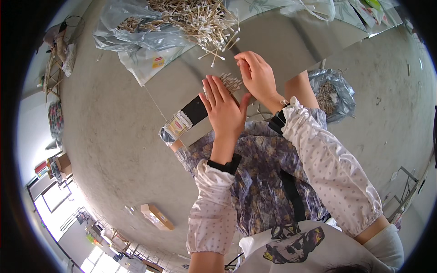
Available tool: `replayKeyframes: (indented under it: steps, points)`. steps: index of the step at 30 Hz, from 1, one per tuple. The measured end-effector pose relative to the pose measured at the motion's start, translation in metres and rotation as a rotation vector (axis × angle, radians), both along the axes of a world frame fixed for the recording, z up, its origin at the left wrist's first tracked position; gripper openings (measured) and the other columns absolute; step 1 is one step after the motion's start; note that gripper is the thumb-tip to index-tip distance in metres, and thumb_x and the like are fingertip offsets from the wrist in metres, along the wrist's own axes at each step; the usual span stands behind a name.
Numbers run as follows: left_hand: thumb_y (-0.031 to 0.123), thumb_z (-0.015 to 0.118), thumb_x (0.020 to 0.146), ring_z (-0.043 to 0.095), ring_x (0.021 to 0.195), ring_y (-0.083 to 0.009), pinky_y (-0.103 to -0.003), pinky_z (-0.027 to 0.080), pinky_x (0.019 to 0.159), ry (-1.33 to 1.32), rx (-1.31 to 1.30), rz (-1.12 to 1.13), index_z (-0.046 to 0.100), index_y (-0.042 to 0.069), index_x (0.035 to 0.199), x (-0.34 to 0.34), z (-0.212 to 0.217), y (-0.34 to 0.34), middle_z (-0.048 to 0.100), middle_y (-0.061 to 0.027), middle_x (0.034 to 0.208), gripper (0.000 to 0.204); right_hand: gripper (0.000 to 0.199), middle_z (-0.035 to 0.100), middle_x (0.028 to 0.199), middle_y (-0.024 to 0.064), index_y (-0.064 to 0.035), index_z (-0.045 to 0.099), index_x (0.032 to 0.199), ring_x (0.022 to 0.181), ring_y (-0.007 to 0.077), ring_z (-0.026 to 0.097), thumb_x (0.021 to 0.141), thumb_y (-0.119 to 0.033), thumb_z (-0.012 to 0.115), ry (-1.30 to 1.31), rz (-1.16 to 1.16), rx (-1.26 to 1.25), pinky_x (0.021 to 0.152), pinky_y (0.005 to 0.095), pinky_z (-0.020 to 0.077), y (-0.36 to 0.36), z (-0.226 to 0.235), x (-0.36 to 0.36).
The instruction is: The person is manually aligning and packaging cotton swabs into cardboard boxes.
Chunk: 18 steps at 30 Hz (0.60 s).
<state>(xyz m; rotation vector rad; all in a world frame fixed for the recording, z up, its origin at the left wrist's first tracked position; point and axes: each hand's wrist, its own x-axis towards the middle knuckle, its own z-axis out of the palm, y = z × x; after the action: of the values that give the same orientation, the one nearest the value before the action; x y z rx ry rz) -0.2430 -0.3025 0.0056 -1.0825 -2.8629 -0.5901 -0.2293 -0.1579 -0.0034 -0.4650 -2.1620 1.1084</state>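
Note:
My left hand and my right hand press flat against a small bunch of cotton swabs held between them over a metal table. The swabs' white tips stick out between the fingers. Both forearms wear dotted white sleeve covers. A big loose heap of cotton swabs lies just beyond the hands on the table, partly on a clear plastic bag.
A filled packet of swabs hangs at the table's near edge beside a black strip. A bag of swabs sits on the concrete floor at the right. A cardboard box lies on the floor at the lower left.

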Motion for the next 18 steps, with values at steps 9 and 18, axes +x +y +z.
replayKeyframes:
  steps: [9, 18]
  points:
    - [0.058, 0.050, 0.095, 0.021, 0.148, -0.0409, -0.054, 0.019, 0.118, 0.142, -0.120, 0.047, 0.019, -0.010, 0.151, -0.047, -0.014, 0.015, 0.024, -0.0293, 0.157, 0.094, 0.009, 0.065, 0.085, 0.0097, -0.0064, 0.060, 0.097, 0.084, 0.0309, 0.064, 0.089, -0.003, 0.057, -0.009, -0.026, -0.038, 0.072, 0.0412, 0.0518, -0.002, 0.000, 0.000]
    - [0.052, 0.056, 0.095, 0.015, 0.149, -0.0412, -0.059, 0.008, 0.119, -0.068, 0.016, 0.006, 0.009, -0.008, 0.153, -0.012, -0.001, -0.002, 0.021, -0.0289, 0.158, 0.096, 0.011, 0.064, 0.086, 0.0103, -0.0060, 0.059, 0.097, 0.085, 0.0320, 0.063, 0.087, -0.001, 0.058, 0.000, -0.011, 0.055, 0.072, 0.0423, 0.0515, 0.000, -0.004, -0.001]
